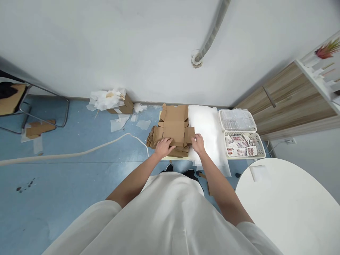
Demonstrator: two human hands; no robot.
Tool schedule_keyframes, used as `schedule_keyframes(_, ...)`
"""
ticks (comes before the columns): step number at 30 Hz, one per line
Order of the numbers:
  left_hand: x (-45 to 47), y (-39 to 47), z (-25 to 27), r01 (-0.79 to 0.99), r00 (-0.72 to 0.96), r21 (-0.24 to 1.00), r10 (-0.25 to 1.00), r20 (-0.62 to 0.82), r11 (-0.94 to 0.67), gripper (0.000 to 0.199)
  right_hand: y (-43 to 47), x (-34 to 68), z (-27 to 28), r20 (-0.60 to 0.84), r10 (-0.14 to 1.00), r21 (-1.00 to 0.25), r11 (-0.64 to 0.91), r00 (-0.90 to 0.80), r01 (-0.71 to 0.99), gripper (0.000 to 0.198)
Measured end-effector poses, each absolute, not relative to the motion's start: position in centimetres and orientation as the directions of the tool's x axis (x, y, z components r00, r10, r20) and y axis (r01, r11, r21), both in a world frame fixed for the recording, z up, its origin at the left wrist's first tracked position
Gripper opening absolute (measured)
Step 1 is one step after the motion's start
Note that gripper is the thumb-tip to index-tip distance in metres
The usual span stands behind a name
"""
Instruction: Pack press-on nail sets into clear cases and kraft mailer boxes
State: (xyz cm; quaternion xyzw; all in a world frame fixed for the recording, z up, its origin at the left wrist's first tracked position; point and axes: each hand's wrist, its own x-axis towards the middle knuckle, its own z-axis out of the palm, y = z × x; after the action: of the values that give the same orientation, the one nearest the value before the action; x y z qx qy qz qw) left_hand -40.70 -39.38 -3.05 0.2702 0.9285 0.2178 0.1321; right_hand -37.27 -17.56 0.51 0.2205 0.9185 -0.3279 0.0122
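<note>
An unfolded cardboard box (174, 127) lies flat on a stack of other flattened cardboard (178, 153), its flaps and slots showing. My left hand (163, 147) rests on the box's near left part with its fingers stretched out over the cardboard. At the right side, my right hand (198, 143) has its thumb and fingers closed on the edge of a side flap (189, 134). White sheets of packing material (205, 131) lie just to the right of the box.
Two white baskets hold clear plastic packs (237, 119) and small printed cards (241, 145). A round white table (289, 209) stands at the near right, a wooden cabinet (289, 99) behind. Left are an open carton (127, 105), paper scraps, a hose (87, 151) and a chair (65, 113).
</note>
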Motion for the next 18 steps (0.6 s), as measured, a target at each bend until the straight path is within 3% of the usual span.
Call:
schedule_keyframes(2, -41.5, -39.3, -2.9, 0.463, -0.808, 0.459, 0.574, -0.133, 0.758, 0.037, -17.4, -37.5, 0.8, -0.214, 0.398, -0.705, 0.569, -0.892, 0.423, 0.030)
schedule_keyframes(4, -42.1, -39.3, -2.8, 0.496, -0.787, 0.440, 0.601, -0.135, 0.749, 0.034, -17.4, -37.5, 1.5, -0.185, 0.467, -0.717, 0.538, -0.865, 0.443, 0.033)
schedule_keyframes(7, -42.7, -39.0, -2.6, 0.547, -0.761, 0.403, 0.636, -0.126, 0.734, 0.034, -18.3, -36.6, 2.5, 0.069, 0.510, -0.588, 0.715, -0.857, 0.378, 0.035)
schedule_keyframes(9, -42.8, -38.8, -2.4, 0.559, -0.760, 0.381, 0.639, -0.120, 0.737, 0.033, -19.6, -35.4, 2.8, 0.115, 0.266, -0.482, 0.858, -0.957, 0.181, 0.034)
schedule_keyframes(11, -42.8, -38.6, -2.0, 0.553, -0.771, 0.371, 0.627, -0.114, 0.746, 0.033, -21.0, -34.1, 2.5, 0.012, -0.042, -0.420, 0.906, -0.999, -0.043, 0.030)
schedule_keyframes(12, -42.8, -38.6, -1.8, 0.549, -0.776, 0.373, 0.622, -0.105, 0.748, 0.033, -21.6, -33.6, 2.2, -0.025, -0.105, -0.406, 0.910, -0.994, -0.086, 0.029)
schedule_keyframes(14, -42.6, -38.6, -1.2, 0.549, -0.783, 0.397, 0.618, -0.061, 0.735, 0.031, -22.0, -32.9, 1.7, -0.066, -0.051, -0.423, 0.906, -0.996, -0.018, 0.032)
schedule_keyframes(18, -41.8, -38.4, 0.1, 0.577, -0.773, 0.504, 0.628, 0.083, 0.643, 0.030, -20.6, -33.1, 2.1, -0.101, 0.366, -0.654, 0.676, -0.925, 0.339, 0.061)
